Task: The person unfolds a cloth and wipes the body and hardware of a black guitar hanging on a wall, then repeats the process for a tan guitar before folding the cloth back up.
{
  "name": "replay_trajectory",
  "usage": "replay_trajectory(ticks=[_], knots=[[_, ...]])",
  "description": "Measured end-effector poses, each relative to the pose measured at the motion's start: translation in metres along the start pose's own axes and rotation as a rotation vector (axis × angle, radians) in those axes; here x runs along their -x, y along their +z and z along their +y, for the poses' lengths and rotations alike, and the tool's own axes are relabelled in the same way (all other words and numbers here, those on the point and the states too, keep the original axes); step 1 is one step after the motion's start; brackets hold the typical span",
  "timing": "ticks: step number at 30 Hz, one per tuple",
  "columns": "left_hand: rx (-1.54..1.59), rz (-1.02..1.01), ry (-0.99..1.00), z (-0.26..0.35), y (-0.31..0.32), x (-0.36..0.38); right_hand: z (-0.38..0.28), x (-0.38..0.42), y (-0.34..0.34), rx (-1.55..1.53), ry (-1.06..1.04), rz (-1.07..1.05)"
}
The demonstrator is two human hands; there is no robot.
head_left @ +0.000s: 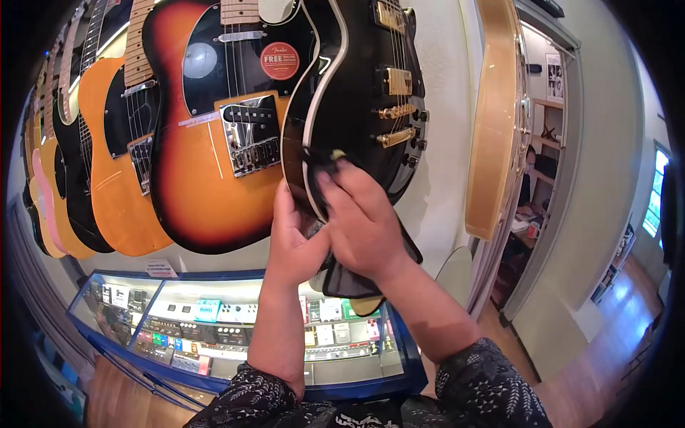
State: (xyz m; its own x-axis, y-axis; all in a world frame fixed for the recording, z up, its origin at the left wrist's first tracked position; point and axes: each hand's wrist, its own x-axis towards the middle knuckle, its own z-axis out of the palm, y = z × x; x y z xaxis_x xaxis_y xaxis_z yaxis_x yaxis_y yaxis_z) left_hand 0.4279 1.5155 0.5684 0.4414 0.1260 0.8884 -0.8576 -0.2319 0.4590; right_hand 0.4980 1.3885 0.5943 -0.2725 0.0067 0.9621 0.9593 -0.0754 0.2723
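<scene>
A black electric guitar (360, 93) with pale edge binding and gold hardware hangs in front of me, its strings running upward. My right hand (364, 221) presses a dark cloth (349, 282) against the guitar's lower left edge. Part of the cloth hangs below my right wrist, and a small yellowish bit shows at the fingertips. My left hand (296, 239) grips the guitar's lower side, with some of its fingers hidden. Just left of it hangs a sunburst electric guitar (193, 192) with a black pickguard and a round red sticker.
More guitars hang in a row leftward, including an orange one (118, 200). A natural-wood guitar (485, 143) hangs side-on to the right. Below stands a blue-framed glass display case (235, 385) holding several effects pedals. Shelves and a person partly show through a doorway (546, 171).
</scene>
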Motion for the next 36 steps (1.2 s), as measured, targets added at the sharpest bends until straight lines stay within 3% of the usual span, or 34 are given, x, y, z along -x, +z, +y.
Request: replay_trajectory(ticks=[2, 4, 9, 12, 15, 18, 20, 22, 25, 28, 30, 32, 35, 36], knots=[[-0.025, -0.001, 0.052, 0.003, 0.003, 0.000, 0.017, 0.022, -0.012, 0.076, 0.010, -0.009], [-0.026, -0.005, 0.035, 0.005, 0.007, 0.001, 0.029, 0.021, -0.016, 0.039, 0.192, 0.056], [-0.024, -0.032, 0.014, 0.004, 0.007, 0.005, 0.025, 0.040, -0.015, -0.047, -0.106, -0.016], [-0.040, -0.026, 0.005, 0.005, 0.009, 0.005, 0.042, 0.036, -0.024, 0.008, 0.140, 0.102], [-0.003, -0.035, 0.021, 0.002, 0.012, 0.004, 0.026, 0.030, -0.020, -0.263, -0.134, -0.005], [0.000, -0.076, 0.015, 0.004, 0.007, 0.004, 0.049, 0.053, -0.034, -0.189, -0.012, -0.101], [-0.051, -0.075, 0.024, 0.006, 0.009, 0.002, 0.056, 0.055, -0.029, -0.104, 0.249, 0.082], [-0.007, -0.044, 0.027, 0.000, 0.010, 0.004, 0.044, 0.045, -0.027, -0.135, 0.064, 0.013], [0.009, -0.053, 0.031, 0.002, 0.008, 0.005, 0.041, 0.058, -0.030, -0.316, -0.043, -0.114], [-0.028, -0.033, 0.019, 0.007, 0.012, 0.003, 0.061, 0.052, -0.027, -0.092, 0.283, 0.093], [0.011, -0.064, 0.031, -0.001, 0.009, 0.003, 0.044, 0.035, -0.027, -0.094, -0.040, -0.030], [0.012, -0.071, 0.034, -0.002, 0.006, 0.002, 0.036, 0.025, -0.026, -0.228, -0.170, -0.077], [-0.035, -0.045, 0.009, 0.002, 0.010, 0.002, 0.043, 0.016, -0.024, -0.097, 0.158, 0.086], [-0.006, -0.044, 0.004, 0.002, 0.009, 0.004, 0.034, 0.012, -0.023, -0.154, 0.057, 0.022]])
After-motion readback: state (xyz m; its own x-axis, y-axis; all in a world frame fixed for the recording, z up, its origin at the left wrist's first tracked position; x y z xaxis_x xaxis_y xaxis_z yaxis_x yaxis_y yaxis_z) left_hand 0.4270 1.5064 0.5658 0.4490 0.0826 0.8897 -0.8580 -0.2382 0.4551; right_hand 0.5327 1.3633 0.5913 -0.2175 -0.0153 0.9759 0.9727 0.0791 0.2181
